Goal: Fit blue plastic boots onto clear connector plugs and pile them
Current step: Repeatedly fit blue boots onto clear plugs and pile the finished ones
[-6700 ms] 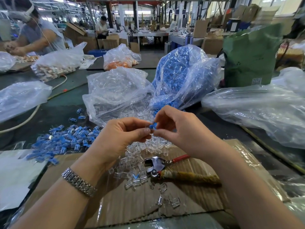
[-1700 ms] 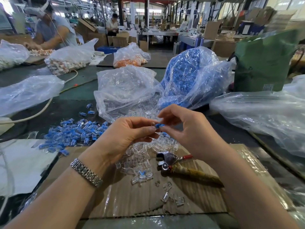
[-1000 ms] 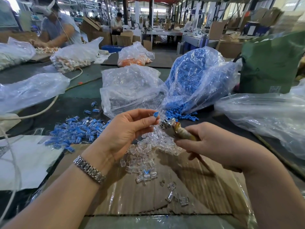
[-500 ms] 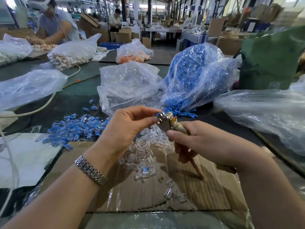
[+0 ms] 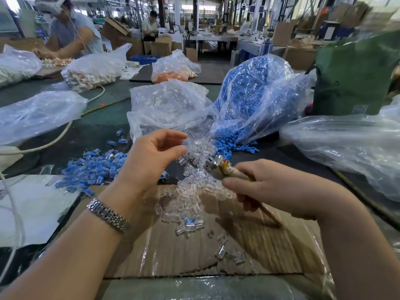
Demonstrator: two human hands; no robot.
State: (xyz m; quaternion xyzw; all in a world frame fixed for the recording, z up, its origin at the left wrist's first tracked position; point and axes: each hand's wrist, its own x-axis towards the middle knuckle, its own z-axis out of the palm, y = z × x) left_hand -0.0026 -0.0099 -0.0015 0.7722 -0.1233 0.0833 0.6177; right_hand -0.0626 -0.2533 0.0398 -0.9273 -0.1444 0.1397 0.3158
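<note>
My left hand point(image 5: 151, 156) pinches a small blue boot on a clear plug point(image 5: 185, 143) at its fingertips, above the loose clear plugs point(image 5: 194, 187). My right hand point(image 5: 270, 187) grips the pliers point(image 5: 218, 165), whose metal head points up and left and stands apart from the left fingertips. A pile of finished blue-booted plugs point(image 5: 95, 167) lies to the left on the dark table. Behind stand a bag of clear plugs point(image 5: 168, 107) and a bag of blue boots point(image 5: 255, 94), with boots spilling point(image 5: 236, 146) from its mouth.
Taped cardboard point(image 5: 194, 252) covers the near table, with a few stray plugs on it. Clear bags lie at the left point(image 5: 39, 113) and right point(image 5: 350, 144). A green sack point(image 5: 355, 74) stands at the back right. A white cable point(image 5: 56, 137) runs across the left. Other people work at the back.
My right hand let go of the plug, picked the pliers up off the cardboard and raised them to the left fingertips. The pliers have now dropped lower and away, and my left hand holds the booted plug alone.
</note>
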